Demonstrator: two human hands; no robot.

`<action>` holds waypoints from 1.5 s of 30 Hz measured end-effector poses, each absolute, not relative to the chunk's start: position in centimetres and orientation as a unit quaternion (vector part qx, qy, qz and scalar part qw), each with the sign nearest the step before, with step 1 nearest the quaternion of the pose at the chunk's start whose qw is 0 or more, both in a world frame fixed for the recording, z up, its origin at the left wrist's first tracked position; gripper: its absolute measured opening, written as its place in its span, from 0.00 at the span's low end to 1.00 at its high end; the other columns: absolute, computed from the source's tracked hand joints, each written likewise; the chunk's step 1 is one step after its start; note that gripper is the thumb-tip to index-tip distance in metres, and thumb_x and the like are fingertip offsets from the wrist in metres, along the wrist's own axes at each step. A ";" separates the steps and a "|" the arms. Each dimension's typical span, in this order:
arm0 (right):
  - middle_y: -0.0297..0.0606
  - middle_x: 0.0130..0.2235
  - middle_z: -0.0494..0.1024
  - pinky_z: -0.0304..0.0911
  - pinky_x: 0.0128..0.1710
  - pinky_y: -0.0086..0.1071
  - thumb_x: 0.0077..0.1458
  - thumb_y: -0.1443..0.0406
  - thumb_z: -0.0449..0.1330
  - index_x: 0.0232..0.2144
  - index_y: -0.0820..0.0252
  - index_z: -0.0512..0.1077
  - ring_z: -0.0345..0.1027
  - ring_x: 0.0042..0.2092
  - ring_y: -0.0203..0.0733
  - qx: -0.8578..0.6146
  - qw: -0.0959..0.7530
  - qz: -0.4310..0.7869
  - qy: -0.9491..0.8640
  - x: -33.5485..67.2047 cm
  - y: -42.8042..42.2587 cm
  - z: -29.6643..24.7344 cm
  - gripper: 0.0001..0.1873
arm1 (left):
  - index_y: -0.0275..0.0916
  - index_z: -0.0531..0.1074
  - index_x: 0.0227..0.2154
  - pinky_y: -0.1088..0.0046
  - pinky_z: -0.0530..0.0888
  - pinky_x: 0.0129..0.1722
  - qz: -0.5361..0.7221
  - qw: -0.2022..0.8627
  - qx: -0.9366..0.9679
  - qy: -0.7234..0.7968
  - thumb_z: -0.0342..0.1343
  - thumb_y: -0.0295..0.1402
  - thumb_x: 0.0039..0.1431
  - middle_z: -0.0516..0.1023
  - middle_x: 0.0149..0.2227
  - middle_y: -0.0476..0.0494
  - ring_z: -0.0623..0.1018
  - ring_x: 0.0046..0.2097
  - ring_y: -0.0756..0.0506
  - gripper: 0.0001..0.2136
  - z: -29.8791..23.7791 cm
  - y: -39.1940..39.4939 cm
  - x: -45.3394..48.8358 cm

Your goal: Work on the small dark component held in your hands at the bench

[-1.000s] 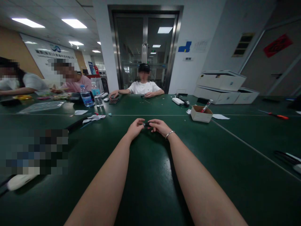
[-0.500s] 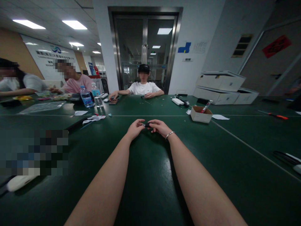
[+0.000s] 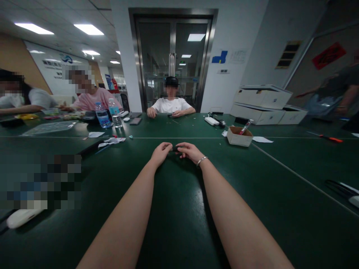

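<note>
Both my hands meet just above the green table, pinched round a small black object (image 3: pixel 174 148) with a short metallic end on its left. From the right, the thumb and fingers of my right hand (image 3: pixel 188 150), below a silver bracelet (image 3: pixel 202 160), grip its black body. On the other side, the fingertips of my left hand (image 3: pixel 162 152) are closed at the metallic end and partly hide it. The object is too small to tell its kind.
A small cardboard box (image 3: pixel 240 136) with a red tool stands ahead right, near white boxes (image 3: pixel 262 98). An orange-handled screwdriver (image 3: pixel 331 138) lies farther right. Water bottles (image 3: pixel 115 114) and paper scraps (image 3: pixel 112 141) are at left. A person (image 3: pixel 171 104) sits opposite.
My hands stay nearly in place, and less of the metallic end shows at my left fingertips. The person opposite has drawn one hand back toward the middle. Another person has come in at far right.
</note>
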State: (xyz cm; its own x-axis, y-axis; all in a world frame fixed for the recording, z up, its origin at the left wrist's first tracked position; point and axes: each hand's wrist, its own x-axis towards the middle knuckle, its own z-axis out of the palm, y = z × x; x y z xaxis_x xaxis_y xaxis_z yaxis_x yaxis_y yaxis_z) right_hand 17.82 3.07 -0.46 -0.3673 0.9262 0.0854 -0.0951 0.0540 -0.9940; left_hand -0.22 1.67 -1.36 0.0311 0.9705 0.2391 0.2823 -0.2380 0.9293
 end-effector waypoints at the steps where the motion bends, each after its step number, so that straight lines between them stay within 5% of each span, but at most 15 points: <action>1: 0.33 0.23 0.76 0.67 0.24 0.23 0.49 0.72 0.62 0.36 0.64 0.72 0.64 0.20 0.28 -0.358 0.435 0.587 -0.582 17.8 3.1 -0.5 0.09 | 0.37 0.72 0.42 0.71 0.69 0.38 0.479 0.366 0.622 0.499 0.53 0.37 0.53 0.75 0.35 0.43 0.74 0.35 0.48 0.15 -1.3 1.7 -0.2; 18: 0.31 0.20 0.73 0.68 0.24 0.24 0.47 0.71 0.64 0.36 0.63 0.73 0.68 0.23 0.31 -0.356 0.434 0.587 -0.583 17.9 3.1 -0.4 0.11 | 0.36 0.72 0.41 0.72 0.69 0.35 0.472 0.389 0.627 0.483 0.53 0.39 0.54 0.75 0.31 0.44 0.74 0.34 0.48 0.15 -1.6 1.9 -0.2; 27: 0.38 0.24 0.77 0.64 0.19 0.22 0.53 0.66 0.60 0.33 0.67 0.71 0.62 0.17 0.26 -0.392 0.418 0.557 -0.601 17.9 3.1 -0.3 0.07 | 0.35 0.73 0.37 0.70 0.70 0.37 0.502 0.393 0.608 0.473 0.61 0.34 0.46 0.77 0.32 0.42 0.75 0.36 0.47 0.14 -0.3 0.9 -0.2; 32: 0.35 0.37 0.77 0.69 0.23 0.24 0.42 0.72 0.67 0.51 0.53 0.63 0.67 0.20 0.26 -0.360 0.444 0.570 -0.590 17.7 2.8 0.1 0.33 | 0.35 0.74 0.33 0.69 0.71 0.36 0.504 0.394 0.596 0.484 0.61 0.37 0.45 0.77 0.30 0.43 0.75 0.35 0.46 0.12 -0.1 0.9 -0.1; 37: 0.38 0.24 0.75 0.66 0.19 0.23 0.55 0.62 0.59 0.39 0.66 0.69 0.62 0.16 0.27 -0.405 0.407 0.557 -0.601 17.6 3.1 0.1 0.13 | 0.35 0.75 0.31 0.69 0.70 0.36 0.501 0.403 0.595 0.482 0.62 0.36 0.45 0.78 0.29 0.43 0.76 0.33 0.47 0.11 -0.3 1.1 -0.2; 40: 0.35 0.38 0.76 0.69 0.22 0.25 0.44 0.72 0.65 0.49 0.54 0.64 0.66 0.19 0.26 -0.348 0.438 0.578 -0.594 17.9 3.0 0.2 0.29 | 0.34 0.75 0.31 0.70 0.70 0.35 0.506 0.403 0.588 0.485 0.62 0.36 0.45 0.77 0.29 0.43 0.75 0.32 0.47 0.12 -0.4 1.3 -0.3; 42: 0.33 0.38 0.75 0.69 0.23 0.25 0.43 0.71 0.66 0.52 0.51 0.61 0.67 0.19 0.26 -0.358 0.446 0.575 -0.585 17.9 2.9 0.2 0.33 | 0.34 0.74 0.31 0.70 0.70 0.35 0.507 0.404 0.587 0.485 0.61 0.36 0.46 0.77 0.28 0.43 0.75 0.31 0.48 0.11 -0.4 1.3 -0.2; 45: 0.34 0.26 0.73 0.66 0.19 0.24 0.52 0.62 0.60 0.42 0.63 0.67 0.63 0.16 0.27 -0.419 0.423 0.548 -0.588 17.6 3.1 0.2 0.16 | 0.34 0.74 0.31 0.70 0.70 0.35 0.507 0.409 0.586 0.481 0.61 0.35 0.46 0.77 0.28 0.43 0.75 0.31 0.48 0.10 -0.3 1.2 -0.2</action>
